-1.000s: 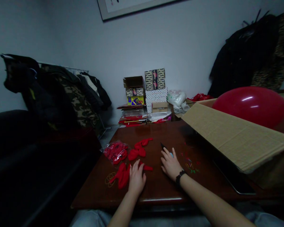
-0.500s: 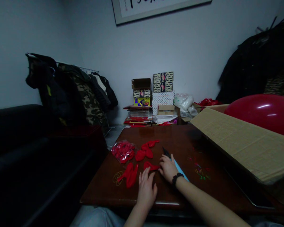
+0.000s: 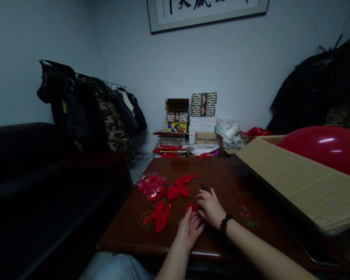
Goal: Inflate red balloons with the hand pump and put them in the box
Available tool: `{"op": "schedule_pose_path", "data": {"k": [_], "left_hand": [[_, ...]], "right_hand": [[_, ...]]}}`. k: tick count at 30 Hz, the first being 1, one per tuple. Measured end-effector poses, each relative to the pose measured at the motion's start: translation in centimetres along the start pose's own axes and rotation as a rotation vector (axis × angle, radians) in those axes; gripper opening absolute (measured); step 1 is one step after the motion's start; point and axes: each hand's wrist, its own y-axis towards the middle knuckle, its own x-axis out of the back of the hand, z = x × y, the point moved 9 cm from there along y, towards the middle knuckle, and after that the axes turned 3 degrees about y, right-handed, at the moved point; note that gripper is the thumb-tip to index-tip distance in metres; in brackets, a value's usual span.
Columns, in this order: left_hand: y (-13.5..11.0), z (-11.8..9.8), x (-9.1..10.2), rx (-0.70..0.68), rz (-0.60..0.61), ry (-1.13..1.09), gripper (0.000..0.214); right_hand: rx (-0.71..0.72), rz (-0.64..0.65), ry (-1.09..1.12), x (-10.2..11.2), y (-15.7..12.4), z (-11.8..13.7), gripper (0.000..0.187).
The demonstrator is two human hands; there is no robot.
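A limp red piece that looks like an uninflated balloon (image 3: 191,207) is between my hands near the table's front. My left hand (image 3: 189,229) is turned palm up, its thumb and fingers closed about the near side of this balloon. From the right, my right hand (image 3: 211,206), with a black band at the wrist, pinches at its other side, outer fingers raised. The exact grip is partly hidden. Beyond the right hand a dark tip (image 3: 203,187) shows. More limp red balloons (image 3: 161,217) lie to the left, beside several rubber bands (image 3: 145,219).
A clear bag of red pieces (image 3: 152,186) lies on the brown table (image 3: 218,167). Small coloured bits (image 3: 246,216) are scattered to the right. A cardboard box (image 3: 303,182) with a large red balloon (image 3: 323,147) borders the right side. Stacked boxes (image 3: 204,124) stand beyond.
My left hand has moved right and turned palm up, meeting the right hand at the red balloon. The light blue object under the right forearm is now out of sight. The view has shifted slightly.
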Motion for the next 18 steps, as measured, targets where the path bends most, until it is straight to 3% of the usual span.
{"op": "schedule_pose_path", "data": {"k": [4,8,14,18], "left_hand": [[0.3,1.4,0.5,0.036,-0.006,-0.05,0.016],[0.5,0.6,1.0,-0.084,-0.04,-0.004,0.014],[1.0,-3.3,-0.9,-0.239,-0.049,0.149,0.014],[2.0,-6.4,-3.2,-0.349,-0.036,0.199,0.015]], "right_hand": [[0.048,0.002,0.015,-0.3,-2.5,0.6,0.022],[0.006,-0.015,0.006,-0.1,-3.6,-0.2,0.025],[-0.381,-0.136,-0.129,0.3,-4.1,-6.7,0.043],[-0.539,-0.118,-0.188,-0.5,-4.1,-9.9,0.053]]}}
